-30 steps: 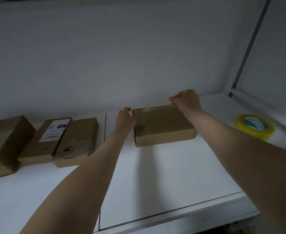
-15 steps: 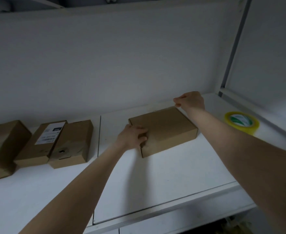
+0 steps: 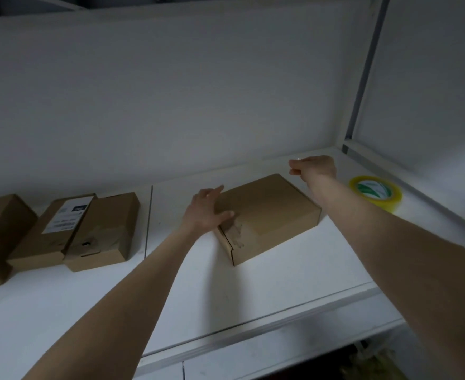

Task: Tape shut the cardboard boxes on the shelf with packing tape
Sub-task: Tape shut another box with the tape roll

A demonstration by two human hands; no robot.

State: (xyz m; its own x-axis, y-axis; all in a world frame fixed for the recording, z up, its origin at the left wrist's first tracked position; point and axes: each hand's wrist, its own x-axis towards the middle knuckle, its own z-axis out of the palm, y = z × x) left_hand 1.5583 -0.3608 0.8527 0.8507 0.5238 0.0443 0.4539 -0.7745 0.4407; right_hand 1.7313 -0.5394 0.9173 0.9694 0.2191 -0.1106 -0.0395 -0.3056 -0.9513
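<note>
Near the middle of the frame, on the smooth white shelf (image 3: 294, 283), sits the flat brown cardboard box (image 3: 269, 212) I am taping, turned so one corner points toward me. My left hand (image 3: 208, 212) rests on its left edge, fingers (image 3: 215, 191) straight and spread and the thumb laid across the lid. I judge this pins the lid down and stops the box sliding. A crinkled patch of clear tape (image 3: 236, 233) already covers the near-left corner, over the flap seam.

My right hand (image 3: 314, 168) hovers just beyond the box's far corner, apart from the cardboard. Its fingers are curled and pinched against the thumb on what looks like a thin clear strip of tape (image 3: 296, 159). Only a small glint shows, so I cannot be sure. Held up like that, a strip would stay off the lid until I line it up.

At the right of the frame the yellow roll of packing tape (image 3: 375, 192) lies flat on the shelf, near my right forearm and handy for another piece.

At the left, three more brown boxes crowd together: a plain long box (image 3: 102, 234), a box with a white printed label (image 3: 53, 231) just beside it, and a third box (image 3: 1, 231) cut off by the edge.

A thin seam (image 3: 147, 220) splits the shelf into two panels. Behind stands a bare white wall (image 3: 171, 105), with a grey metal upright (image 3: 362, 78) at the upper right. The light is dim.
</note>
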